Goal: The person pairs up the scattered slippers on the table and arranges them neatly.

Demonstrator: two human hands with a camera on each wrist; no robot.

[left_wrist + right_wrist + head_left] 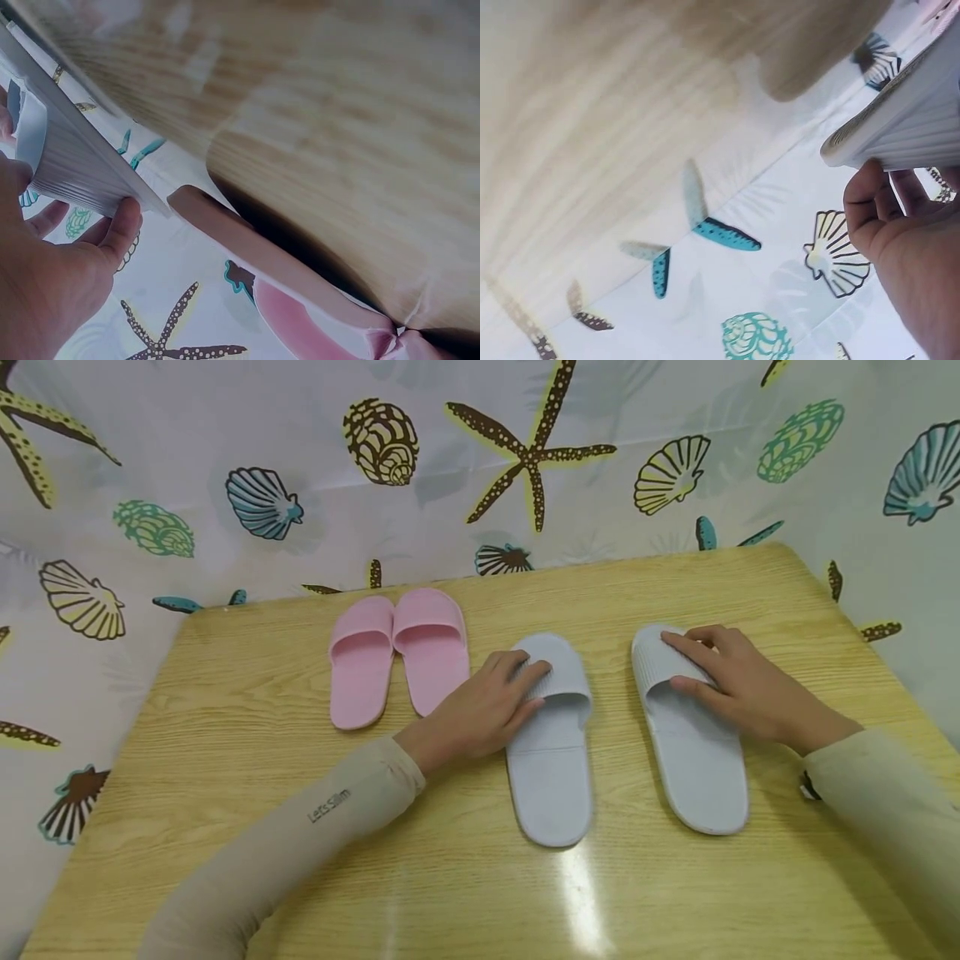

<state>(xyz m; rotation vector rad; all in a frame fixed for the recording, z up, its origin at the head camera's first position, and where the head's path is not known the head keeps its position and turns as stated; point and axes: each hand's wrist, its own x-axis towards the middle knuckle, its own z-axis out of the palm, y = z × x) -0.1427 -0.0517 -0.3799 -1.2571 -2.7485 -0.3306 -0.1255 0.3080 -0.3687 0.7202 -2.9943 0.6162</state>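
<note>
Two light grey slippers with ribbed straps point away from me, side by side with a gap between them. My left hand (487, 706) grips the left grey slipper (551, 777) by its strap, thumb at the strap's opening and fingers over the ribbed top. On the right grey slipper (701, 777), my right hand (738, 681) holds the strap likewise, from its right side. Both wrist views show the toe ends raised above the table: the left slipper's toe (97, 161) and the right slipper's toe (885, 135) stand out against the curtain.
A pair of pink slippers (360, 685) stands together at the back left of the wooden table (247, 760). Behind the table's far edge hangs a white curtain (322, 410) printed with shells and starfish. A small dark object (809, 787) lies beneath my right sleeve.
</note>
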